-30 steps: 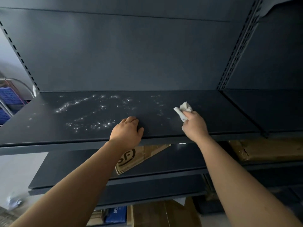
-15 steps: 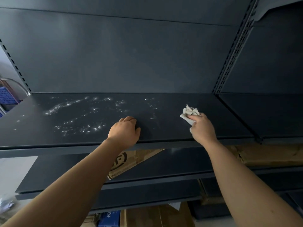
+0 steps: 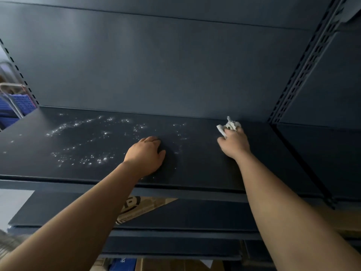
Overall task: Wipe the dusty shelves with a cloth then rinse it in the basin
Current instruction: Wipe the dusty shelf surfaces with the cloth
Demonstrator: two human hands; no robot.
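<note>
A dark metal shelf [image 3: 195,165] spans the view at chest height. White dust specks [image 3: 84,141] cover its left half. My right hand [image 3: 235,143] grips a crumpled white cloth [image 3: 229,126] and presses it on the shelf near the back right corner. My left hand [image 3: 145,154] rests palm down on the middle of the shelf, fingers curled slightly, holding nothing. No basin is in view.
A slotted upright post [image 3: 304,61] divides this shelf from the bay to the right. A lower shelf [image 3: 195,216] carries a cardboard box [image 3: 140,208]. Blue crates [image 3: 17,106] stand far left. More boxes [image 3: 125,265] sit below.
My right hand has slid the cloth away from the front edge toward the back right of the shelf. My left hand has stayed planted on the shelf.
</note>
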